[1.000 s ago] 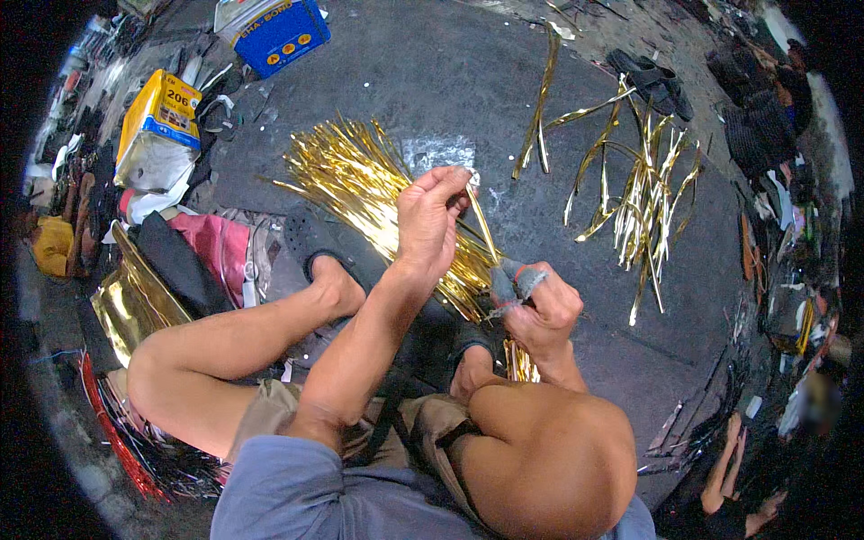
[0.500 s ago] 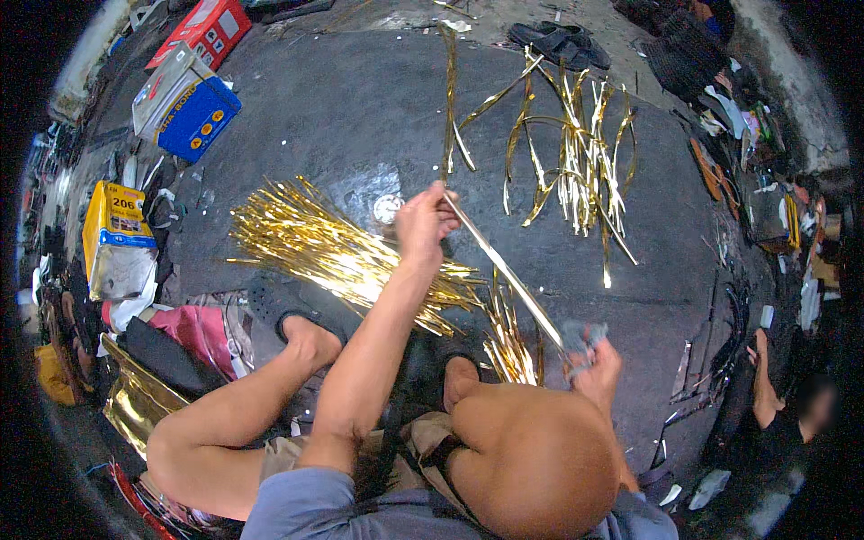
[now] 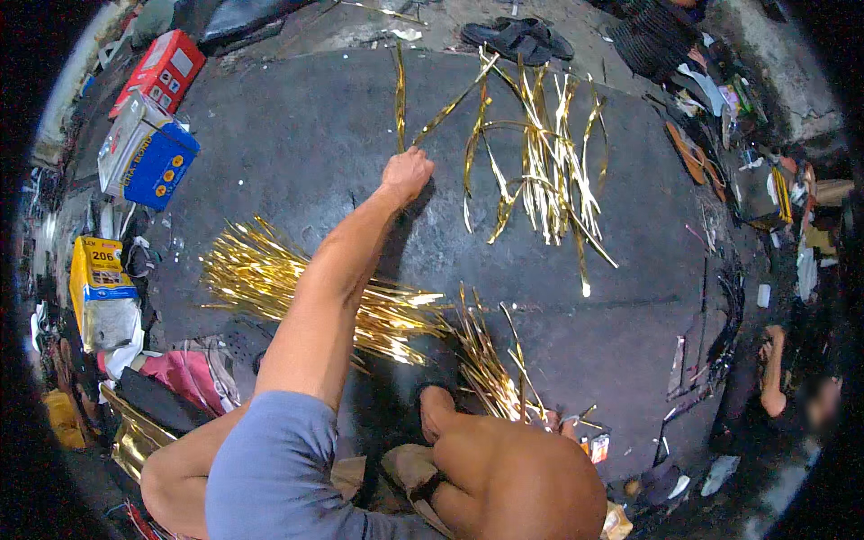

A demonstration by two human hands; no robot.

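Note:
My left hand (image 3: pixel 409 174) reaches far forward over the dark floor mat, fingers closed at the lower end of a gold metallic strip (image 3: pixel 454 103). Another narrow gold strip (image 3: pixel 400 94) lies just ahead of the knuckles. My right hand (image 3: pixel 569 427) is low beside my right knee, which covers most of it; what its fingers do is hidden. Close to it are a small bundle of gold strips (image 3: pixel 493 369) and a small white and orange item (image 3: pixel 595 447). A thick bundle of gold strips (image 3: pixel 261 270) passes beneath my left forearm. Looser gold strips (image 3: pixel 549 171) lie spread at the far right.
A blue and white box (image 3: pixel 160 166), a red box (image 3: pixel 166 67) and a yellow box (image 3: pixel 97 270) line the left side. Black sandals (image 3: pixel 517 40) lie at the far edge, a brown sandal (image 3: pixel 688 153) to the right. Another person's arm (image 3: pixel 772 373) shows at the right rim.
My left hand has moved forward to the far strips. The strip stretched between my hands and the grey cloth are no longer seen. My right hand has drawn back behind the knee; the view has shifted.

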